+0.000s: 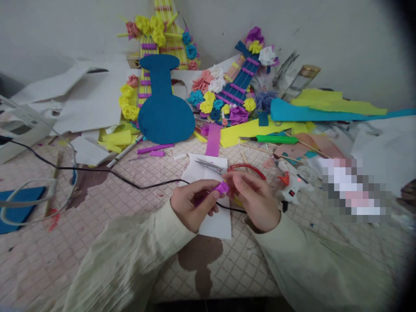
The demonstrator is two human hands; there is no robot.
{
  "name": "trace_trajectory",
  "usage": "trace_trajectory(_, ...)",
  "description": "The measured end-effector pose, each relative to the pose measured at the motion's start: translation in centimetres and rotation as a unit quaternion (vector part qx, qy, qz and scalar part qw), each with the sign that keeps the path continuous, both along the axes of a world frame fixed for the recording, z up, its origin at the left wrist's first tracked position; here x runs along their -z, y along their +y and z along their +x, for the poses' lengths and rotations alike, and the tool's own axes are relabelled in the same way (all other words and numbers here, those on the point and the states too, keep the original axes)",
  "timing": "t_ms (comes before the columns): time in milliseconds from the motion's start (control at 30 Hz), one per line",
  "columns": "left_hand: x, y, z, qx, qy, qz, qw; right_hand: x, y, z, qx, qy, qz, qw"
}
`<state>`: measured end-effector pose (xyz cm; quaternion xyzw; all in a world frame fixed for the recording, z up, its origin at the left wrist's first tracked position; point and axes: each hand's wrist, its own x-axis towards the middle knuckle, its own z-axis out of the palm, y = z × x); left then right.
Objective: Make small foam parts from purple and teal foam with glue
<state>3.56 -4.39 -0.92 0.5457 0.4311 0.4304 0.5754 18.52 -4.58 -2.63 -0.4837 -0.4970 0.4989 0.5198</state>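
Note:
A small folded piece of purple crepe paper (222,187) is pinched between the thumb and fingers of my left hand (195,201). My right hand (255,199) meets it from the other side, its fingers curled at the paper's end and partly hiding one another. Under both hands lies a white sheet (214,227). Just beyond the fingers, scissors (211,166) with red handles rest on that sheet, blades apart and pointing left. A purple strip (213,141) lies behind them.
A blue guitar-shaped cutout (166,117) leans against flower-trimmed paper guitars (240,82). A green cutter (276,139) lies on yellow paper at right, near a white glue gun (292,184) with a red light. A black cord (139,187) crosses the table beneath my hands.

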Motion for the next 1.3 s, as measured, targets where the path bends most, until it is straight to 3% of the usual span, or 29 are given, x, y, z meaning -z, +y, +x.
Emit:
trace_trajectory(133, -0.3, 0.3, -0.1, 0.016, -0.054, -0.059, 0.997, 0.4, 0.1, 0.1, 0.029, 0.021, -0.001, 0.999)
trace_trajectory(267, -0.3, 0.8, -0.3, 0.035, -0.124, -0.134, 0.983, -0.3, 0.6, 0.9, 0.095, -0.001, 0.057, 0.994)
trace_trajectory(467, -0.5, 0.9, -0.5, 0.041, -0.16, -0.147, 0.975, -1.4, 2.0, 3.5, 0.177, -0.048, 0.108, 0.977)
trace_trajectory(733, -0.4, 0.7, -0.4, 0.038, -0.159, -0.134, 0.977, -1.5, 2.6, 4.4, 0.105, -0.094, 0.056, 0.988)
trace_trajectory(933, -0.5, 0.7, -0.4, 0.039, -0.142, -0.126, 0.981, -1.6, 2.2, 3.9, 0.106, -0.11, -0.001, 0.988)
trace_trajectory(1100, -0.5, 0.6, -0.3, 0.035, -0.143, -0.129, 0.981, -2.2, 2.0, 3.9, 0.108, -0.111, 0.033, 0.987)
trace_trajectory(1167, -0.4, 0.6, -0.3, 0.034, -0.148, -0.131, 0.98, -2.4, 2.0, 4.4, 0.13, -0.157, 0.042, 0.978)
trace_trajectory(1300, -0.2, 0.9, -0.4, 0.05, -0.162, -0.152, 0.974, -2.4, 2.1, 5.5, 0.161, -0.338, 0.07, 0.924)
